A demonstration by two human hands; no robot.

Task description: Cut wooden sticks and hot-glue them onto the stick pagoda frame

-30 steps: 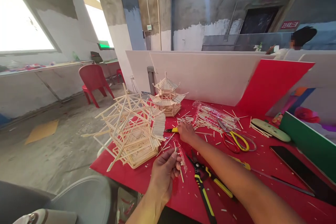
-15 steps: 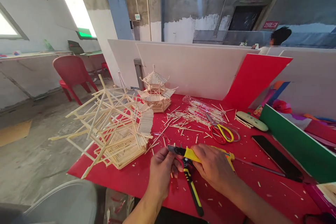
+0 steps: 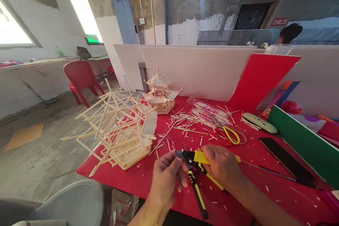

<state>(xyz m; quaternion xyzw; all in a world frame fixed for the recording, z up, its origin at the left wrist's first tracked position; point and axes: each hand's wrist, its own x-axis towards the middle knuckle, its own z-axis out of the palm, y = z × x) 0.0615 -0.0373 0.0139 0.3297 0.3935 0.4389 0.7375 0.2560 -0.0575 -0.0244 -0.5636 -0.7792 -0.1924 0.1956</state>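
My right hand [image 3: 221, 165] is closed round a yellow utility knife [image 3: 197, 156], whose dark blade points left. My left hand [image 3: 166, 178] is pinched shut right at the blade tip; what its fingers hold is too small to make out. Yellow-and-black pliers [image 3: 197, 192] lie on the red table [image 3: 137, 176] just beneath both hands. A large open frame of wooden sticks [image 3: 122, 127] stands to the left of my hands.
A small stick pagoda [image 3: 160, 91] stands at the back. Loose sticks in clear wrap [image 3: 203, 114], red-and-yellow scissors [image 3: 227, 135], a pale green case [image 3: 260, 123], a black slab [image 3: 288, 162] and a green board [image 3: 304, 144] lie right. White and red boards wall the back. A person's head [image 3: 290, 32] shows behind them.
My right hand drew back from the far stick pile with the yellow knife and met my left hand at the near edge, over the pliers. My view shifted slightly.
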